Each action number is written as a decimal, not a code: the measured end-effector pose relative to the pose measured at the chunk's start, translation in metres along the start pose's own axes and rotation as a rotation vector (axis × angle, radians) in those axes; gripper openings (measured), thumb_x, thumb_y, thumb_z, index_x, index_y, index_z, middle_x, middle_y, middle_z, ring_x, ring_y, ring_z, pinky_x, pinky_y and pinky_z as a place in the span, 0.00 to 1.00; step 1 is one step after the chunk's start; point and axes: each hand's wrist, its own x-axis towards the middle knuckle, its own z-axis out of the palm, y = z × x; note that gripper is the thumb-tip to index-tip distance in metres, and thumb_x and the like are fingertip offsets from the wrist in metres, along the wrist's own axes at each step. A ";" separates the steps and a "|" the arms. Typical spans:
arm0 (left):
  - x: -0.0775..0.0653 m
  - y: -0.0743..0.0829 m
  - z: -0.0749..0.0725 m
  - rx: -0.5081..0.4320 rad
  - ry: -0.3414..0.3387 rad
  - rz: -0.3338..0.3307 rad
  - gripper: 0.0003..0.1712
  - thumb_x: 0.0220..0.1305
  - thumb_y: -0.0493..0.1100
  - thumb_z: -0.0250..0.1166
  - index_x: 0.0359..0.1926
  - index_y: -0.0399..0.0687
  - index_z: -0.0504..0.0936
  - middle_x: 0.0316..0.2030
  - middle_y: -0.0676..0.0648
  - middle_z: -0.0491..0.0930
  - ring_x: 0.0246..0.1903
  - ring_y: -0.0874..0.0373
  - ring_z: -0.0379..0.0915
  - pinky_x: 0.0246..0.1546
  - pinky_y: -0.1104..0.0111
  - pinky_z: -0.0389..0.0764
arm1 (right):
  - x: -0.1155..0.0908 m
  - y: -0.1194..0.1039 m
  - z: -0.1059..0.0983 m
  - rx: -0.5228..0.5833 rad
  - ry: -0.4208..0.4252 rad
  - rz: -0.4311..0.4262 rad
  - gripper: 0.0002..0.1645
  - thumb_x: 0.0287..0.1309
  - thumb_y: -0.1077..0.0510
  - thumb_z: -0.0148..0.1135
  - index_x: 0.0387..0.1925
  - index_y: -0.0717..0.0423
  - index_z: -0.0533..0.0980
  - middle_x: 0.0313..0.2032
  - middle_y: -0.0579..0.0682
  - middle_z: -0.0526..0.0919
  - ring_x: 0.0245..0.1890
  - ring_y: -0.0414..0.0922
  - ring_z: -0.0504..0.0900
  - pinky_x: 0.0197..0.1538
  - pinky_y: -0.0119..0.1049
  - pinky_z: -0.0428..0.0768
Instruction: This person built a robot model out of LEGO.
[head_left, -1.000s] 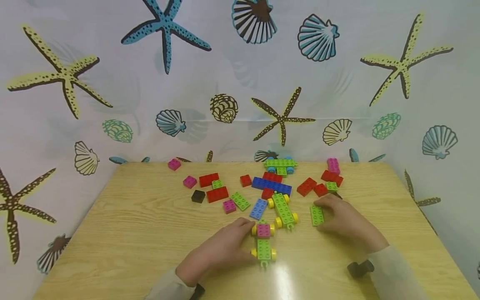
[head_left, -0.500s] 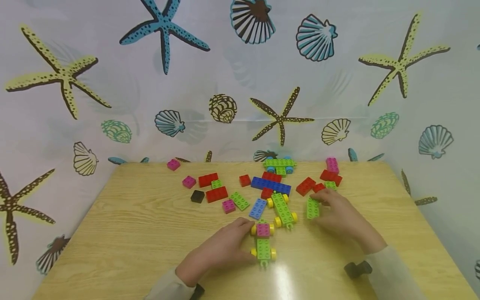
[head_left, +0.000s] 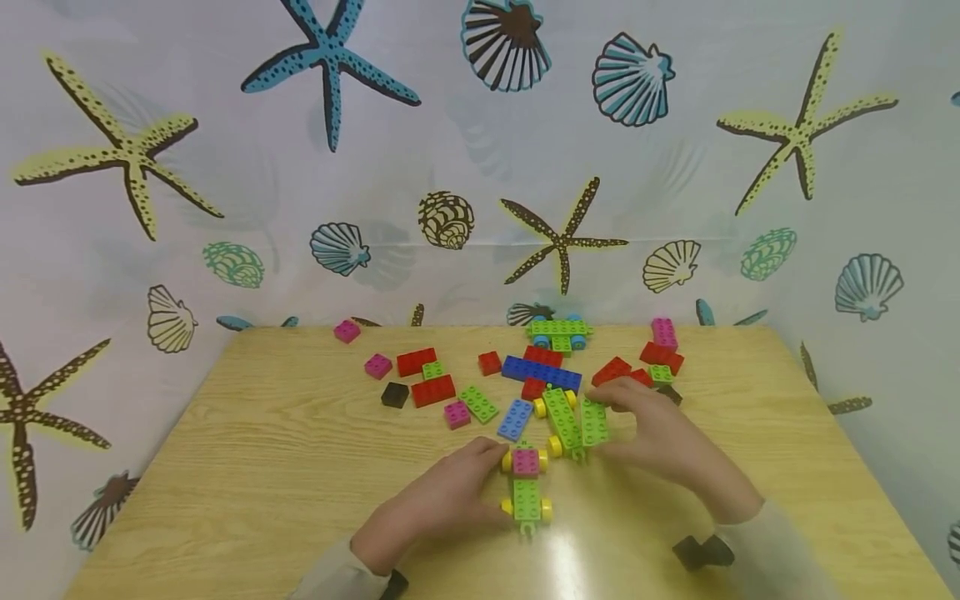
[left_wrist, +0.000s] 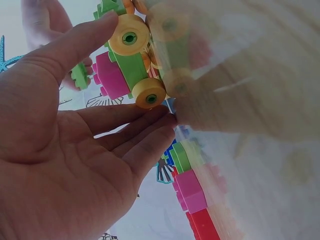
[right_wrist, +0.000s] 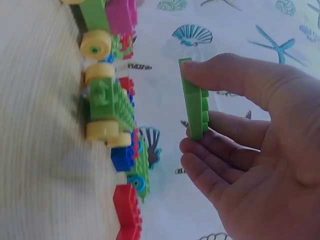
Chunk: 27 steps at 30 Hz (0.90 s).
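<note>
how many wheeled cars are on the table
3: the pink-topped car by the left hand, the bare yellow-wheeled car beyond it to the right, and the blue-wheeled car at the back.

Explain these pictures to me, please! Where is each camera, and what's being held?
There's no machine here: the left grip and right grip are just a person's two bare hands. The wide picture comes from a camera on the person's head, looking forward and down. The two close-ups come from cameras on the wrists, one each, which is why the table looks tipped sideways there.

The left grip holds a car with yellow wheels and a pink brick on top. The right grip pinches a flat green brick, up off the table.

Farther back are loose bricks in red, blue, pink, green and black, another yellow-wheeled car and a blue-wheeled car.
</note>
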 end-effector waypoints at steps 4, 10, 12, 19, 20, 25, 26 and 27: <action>-0.001 -0.001 0.000 0.003 0.005 0.010 0.57 0.63 0.61 0.83 0.85 0.43 0.69 0.81 0.41 0.72 0.79 0.40 0.72 0.80 0.42 0.75 | 0.006 -0.011 0.007 0.005 -0.021 -0.037 0.37 0.62 0.53 0.82 0.71 0.51 0.82 0.68 0.55 0.84 0.67 0.61 0.83 0.69 0.66 0.85; -0.001 -0.003 0.000 0.002 0.007 0.027 0.56 0.65 0.61 0.82 0.84 0.43 0.69 0.80 0.41 0.73 0.79 0.40 0.72 0.80 0.42 0.76 | 0.018 -0.024 0.025 0.038 -0.079 -0.064 0.35 0.62 0.50 0.84 0.69 0.48 0.84 0.67 0.50 0.85 0.69 0.57 0.83 0.74 0.65 0.82; -0.001 -0.004 0.001 0.000 0.007 0.030 0.55 0.66 0.61 0.82 0.84 0.43 0.70 0.80 0.41 0.73 0.79 0.40 0.73 0.80 0.43 0.76 | 0.021 -0.027 0.033 0.049 -0.098 -0.070 0.35 0.61 0.49 0.85 0.68 0.47 0.84 0.67 0.48 0.85 0.71 0.56 0.82 0.75 0.64 0.81; -0.001 -0.005 0.001 0.013 0.007 0.030 0.54 0.66 0.61 0.82 0.84 0.44 0.70 0.79 0.42 0.74 0.79 0.41 0.73 0.79 0.43 0.77 | 0.025 -0.033 0.054 0.075 -0.158 -0.106 0.35 0.59 0.52 0.85 0.68 0.50 0.84 0.67 0.47 0.87 0.68 0.54 0.83 0.73 0.60 0.85; -0.002 -0.004 0.001 0.014 0.007 0.029 0.54 0.66 0.61 0.82 0.84 0.44 0.70 0.79 0.42 0.74 0.79 0.41 0.73 0.80 0.43 0.77 | 0.025 -0.033 0.056 0.072 -0.163 -0.109 0.36 0.59 0.52 0.85 0.68 0.51 0.84 0.66 0.48 0.87 0.68 0.54 0.84 0.72 0.59 0.85; -0.003 -0.002 -0.001 0.015 0.006 0.028 0.54 0.66 0.61 0.82 0.84 0.45 0.70 0.80 0.42 0.73 0.79 0.41 0.72 0.80 0.42 0.76 | 0.026 -0.035 0.062 0.064 -0.171 -0.084 0.36 0.60 0.52 0.85 0.69 0.49 0.84 0.67 0.48 0.87 0.68 0.54 0.84 0.73 0.61 0.84; -0.003 -0.002 -0.001 0.015 0.006 0.029 0.54 0.66 0.61 0.82 0.84 0.44 0.70 0.80 0.42 0.73 0.79 0.41 0.72 0.79 0.42 0.76 | 0.026 -0.035 0.062 0.064 -0.171 -0.079 0.36 0.60 0.51 0.85 0.69 0.49 0.84 0.67 0.48 0.86 0.68 0.54 0.84 0.73 0.62 0.84; -0.003 -0.002 -0.001 0.016 0.007 0.032 0.54 0.66 0.61 0.82 0.84 0.44 0.70 0.80 0.41 0.73 0.79 0.41 0.72 0.79 0.42 0.76 | 0.026 -0.035 0.063 0.063 -0.172 -0.076 0.36 0.60 0.51 0.85 0.68 0.49 0.84 0.66 0.48 0.86 0.68 0.54 0.84 0.73 0.62 0.84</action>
